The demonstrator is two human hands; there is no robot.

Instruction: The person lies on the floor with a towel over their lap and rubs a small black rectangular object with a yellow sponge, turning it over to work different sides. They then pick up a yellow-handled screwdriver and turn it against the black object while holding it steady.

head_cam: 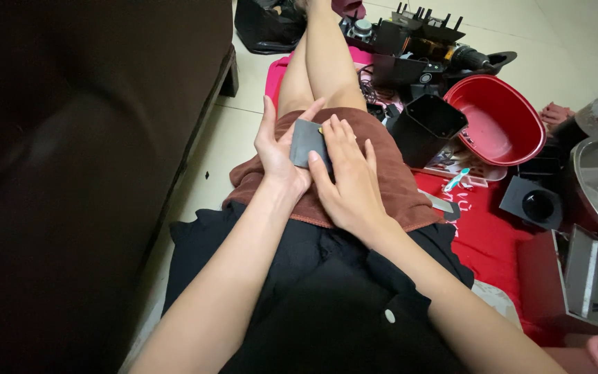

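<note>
Two bare hands hold a small flat dark grey rectangular piece over a brown towel on the lap.

The left hand cups the piece from beneath, thumb on its upper edge; the right hand lies over it, fingers loosely spread, thumb pressing its lower edge. A round red plastic basin and an open black plastic box sit nearby on the floor.

We sit on a home's tiled floor beside a dark sofa, with a red basin and scattered appliance parts.
</note>
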